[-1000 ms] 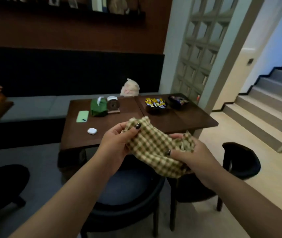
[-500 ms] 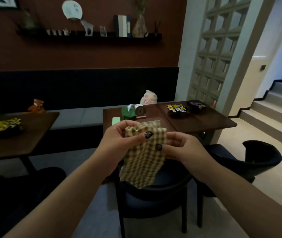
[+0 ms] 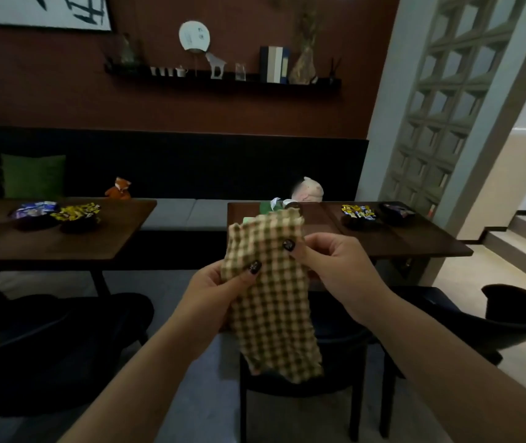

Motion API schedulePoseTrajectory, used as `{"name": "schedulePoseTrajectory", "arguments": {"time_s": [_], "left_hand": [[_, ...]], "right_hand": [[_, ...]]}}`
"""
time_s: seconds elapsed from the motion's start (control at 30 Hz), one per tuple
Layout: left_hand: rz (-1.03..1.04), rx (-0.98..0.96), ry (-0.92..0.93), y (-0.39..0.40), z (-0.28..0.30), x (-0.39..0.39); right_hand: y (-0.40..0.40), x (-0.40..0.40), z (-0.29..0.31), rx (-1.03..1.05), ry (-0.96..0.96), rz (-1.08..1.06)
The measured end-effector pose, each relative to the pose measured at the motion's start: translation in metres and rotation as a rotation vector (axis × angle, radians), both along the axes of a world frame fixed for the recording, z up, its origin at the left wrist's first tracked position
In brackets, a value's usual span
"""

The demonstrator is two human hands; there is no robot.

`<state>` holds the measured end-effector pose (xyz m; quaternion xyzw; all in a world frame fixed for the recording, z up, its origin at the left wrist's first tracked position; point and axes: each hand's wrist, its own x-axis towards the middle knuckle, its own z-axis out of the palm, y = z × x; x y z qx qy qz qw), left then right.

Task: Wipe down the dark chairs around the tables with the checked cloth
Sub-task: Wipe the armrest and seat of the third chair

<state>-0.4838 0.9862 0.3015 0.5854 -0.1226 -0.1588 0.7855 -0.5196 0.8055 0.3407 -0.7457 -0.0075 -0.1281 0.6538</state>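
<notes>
Nearest the camera, two bare forearms are reaching forward and meeting at chest height, where both hands are holding the checked cloth (image 3: 271, 292) up in the air. The left hand (image 3: 213, 295) is pinching the cloth's left edge, its dark-nailed thumb pressing on the front and the fingers curling shut behind. The right hand (image 3: 335, 266) is gripping the right edge a little higher, thumb tip on the fabric and the other fingers folding closed around the edge. The cloth is hanging down in a long folded strip, clear of all furniture, its lower end dangling in front of a dark chair (image 3: 303, 378) standing directly below. Another dark chair (image 3: 511, 318) is sitting to the right on the pale floor, and a third (image 3: 47, 346) is lying in shadow at lower left. Beyond the hands, a wooden table (image 3: 415, 241) is carrying two dark bowls of wrapped sweets (image 3: 357, 214), with a green item partly hiding behind the cloth's top. A second table (image 3: 63, 241) to the left is bearing similar bowls (image 3: 76, 214). Farther back, a dark bench is running along the wall, holding a green cushion (image 3: 33, 180), a small fox toy (image 3: 120, 188) and a pale plush (image 3: 309, 190). Highest and farthest, a wall shelf (image 3: 223, 79) is displaying cups, books and a vase
</notes>
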Motion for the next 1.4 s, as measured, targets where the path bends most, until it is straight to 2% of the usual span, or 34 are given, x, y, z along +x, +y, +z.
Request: {"name": "schedulePoseTrajectory", "arguments": {"time_s": [0.2, 0.3, 0.4, 0.47, 0.57, 0.67, 0.77, 0.83, 0.93, 1.03, 1.13, 1.2, 1.23, 1.33, 1.4], "left_hand": [[0.123, 0.036, -0.046, -0.025, 0.020, -0.036], [0.162, 0.078, -0.086, -0.038, 0.025, -0.057], [0.210, 0.101, -0.097, -0.050, 0.028, -0.076], [0.200, 0.118, -0.083, -0.057, 0.029, -0.086], [0.081, 0.104, -0.042, -0.064, 0.026, -0.100], [0.009, 0.093, -0.043, -0.073, 0.023, -0.111], [0.068, 0.125, -0.084, -0.084, 0.025, -0.111], [0.120, 0.167, -0.107, -0.092, 0.025, -0.109], [0.134, 0.264, -0.126, -0.100, 0.021, -0.102], [-0.036, 0.362, 0.013, -0.097, 0.014, -0.102], [-0.179, 0.288, 0.089, -0.091, 0.011, -0.106], [-0.176, 0.225, 0.052, -0.086, 0.020, -0.107], [-0.157, 0.190, 0.008, -0.083, 0.027, -0.105], [-0.134, -0.001, -0.141, -0.072, 0.055, -0.101], [-0.144, -0.115, -0.186, -0.065, 0.070, -0.101]], "right_hand": [[-0.018, -0.035, 0.006, 0.055, -0.047, -0.002], [-0.031, -0.054, 0.007, 0.183, -0.006, 0.023], [-0.042, -0.075, 0.008, 0.189, 0.000, 0.072], [-0.048, -0.087, 0.007, 0.168, -0.032, 0.032], [-0.057, -0.097, 0.006, 0.159, -0.053, -0.063], [-0.068, -0.102, 0.007, 0.235, 0.037, -0.117], [-0.076, -0.111, 0.004, 0.325, 0.186, 0.050], [-0.078, -0.117, -0.007, 0.256, 0.272, 0.120], [-0.077, -0.121, -0.022, 0.152, 0.336, 0.058], [-0.084, -0.118, -0.029, 0.188, 0.411, -0.049], [-0.088, -0.114, -0.027, 0.226, 0.501, -0.088], [-0.090, -0.112, -0.016, 0.167, 0.456, -0.046], [-0.090, -0.113, -0.007, 0.131, 0.373, -0.004], [-0.090, -0.128, 0.035, -0.076, -0.097, 0.056], [-0.090, -0.135, 0.055, -0.164, -0.276, 0.130]]}}
